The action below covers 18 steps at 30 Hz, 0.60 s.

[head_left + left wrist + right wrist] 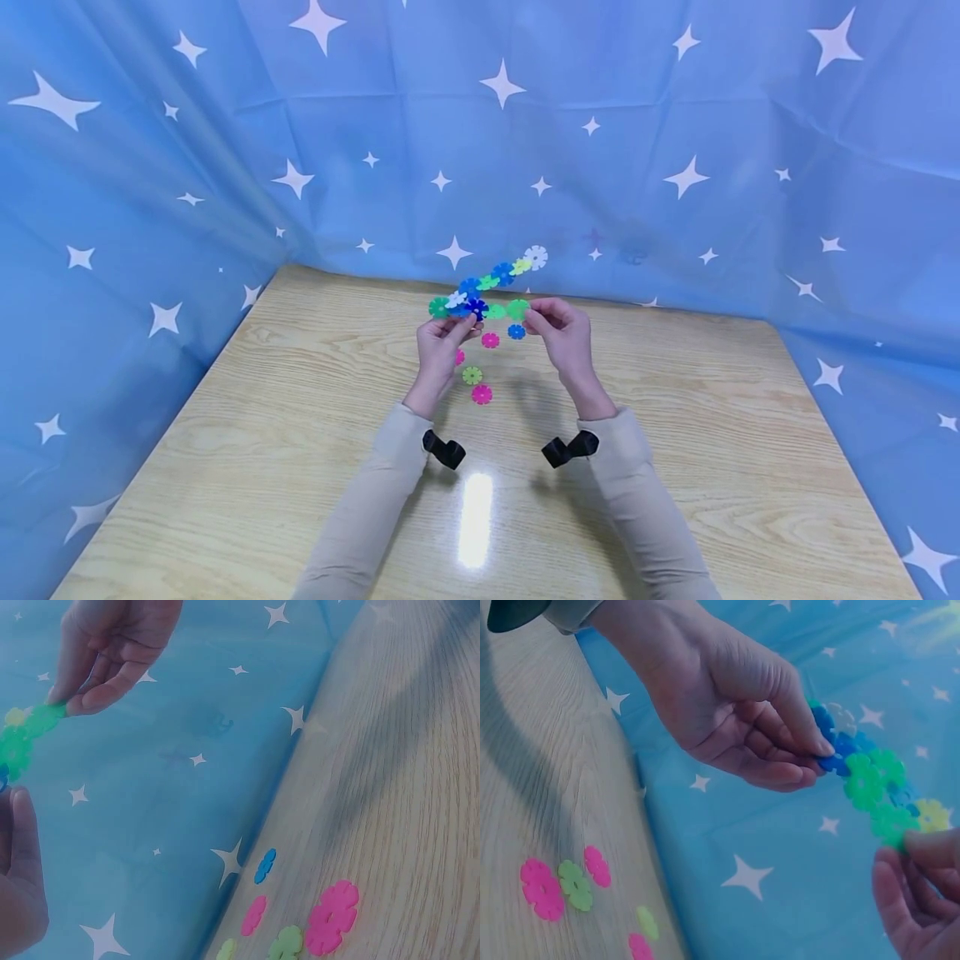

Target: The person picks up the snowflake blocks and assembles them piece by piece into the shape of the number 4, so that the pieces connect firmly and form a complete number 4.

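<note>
My left hand (441, 346) pinches a dark blue disc (476, 310) in a chain of flower-shaped interlocking plastic discs, held up above the table. From there one branch runs up and right through blue, green and yellow discs to a white disc (536, 257). A second branch passes a light green disc (493, 312) to a green disc (517, 309), which my right hand (564, 333) pinches between thumb and fingers. At the chain's left end sits a darker green disc (438, 307). The right wrist view shows my left hand (727, 705) on the blue disc and the green discs (864, 782) overlapping.
Loose discs lie on the wooden table (300, 433) below the hands: a blue disc (516, 332), a pink disc (491, 340), a lime disc (472, 375), another pink disc (482, 394) and one partly hidden by my left hand. A blue star-patterned cloth (600, 183) hangs behind.
</note>
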Each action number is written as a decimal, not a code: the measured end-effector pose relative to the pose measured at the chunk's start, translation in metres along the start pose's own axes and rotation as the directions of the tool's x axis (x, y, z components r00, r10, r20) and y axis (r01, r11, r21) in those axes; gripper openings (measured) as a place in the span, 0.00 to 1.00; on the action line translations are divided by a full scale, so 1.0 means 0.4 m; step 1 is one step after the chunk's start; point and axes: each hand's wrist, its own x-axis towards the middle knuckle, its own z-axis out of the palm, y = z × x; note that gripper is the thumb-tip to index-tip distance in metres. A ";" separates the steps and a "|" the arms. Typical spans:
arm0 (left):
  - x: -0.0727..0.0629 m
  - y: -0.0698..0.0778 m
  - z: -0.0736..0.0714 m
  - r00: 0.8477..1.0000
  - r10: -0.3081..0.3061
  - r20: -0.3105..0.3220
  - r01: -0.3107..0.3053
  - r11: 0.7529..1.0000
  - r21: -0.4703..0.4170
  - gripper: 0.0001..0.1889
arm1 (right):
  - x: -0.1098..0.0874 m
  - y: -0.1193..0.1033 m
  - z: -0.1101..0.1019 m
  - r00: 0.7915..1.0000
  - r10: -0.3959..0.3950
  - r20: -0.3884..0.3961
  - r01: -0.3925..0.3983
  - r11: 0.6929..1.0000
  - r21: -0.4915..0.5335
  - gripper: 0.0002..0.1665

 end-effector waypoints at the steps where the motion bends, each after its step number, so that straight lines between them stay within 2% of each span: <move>1: 0.000 0.000 0.000 1.000 0.001 0.001 -0.001 1.000 -0.001 0.06 | -0.004 -0.010 0.001 1.000 -0.001 0.007 0.001 1.000 -0.004 0.09; 7: -0.003 0.001 0.000 1.000 0.008 0.007 -0.009 1.000 0.002 0.07 | -0.023 -0.070 0.009 0.999 0.004 0.044 -0.002 0.999 -0.035 0.09; 9: -0.005 0.001 0.000 1.000 0.011 0.007 -0.011 1.000 0.022 0.08 | -0.024 -0.069 0.011 0.999 -0.005 0.042 0.007 0.999 -0.050 0.09; 13: -0.007 0.000 0.000 1.000 0.010 0.004 -0.010 0.997 0.070 0.03 | -0.029 -0.067 0.015 0.998 -0.051 0.030 0.054 0.996 -0.075 0.08; 18: -0.007 -0.002 0.004 1.000 0.019 0.002 -0.019 0.998 0.064 0.04 | -0.031 -0.065 0.017 0.998 -0.066 0.022 0.066 0.997 -0.026 0.07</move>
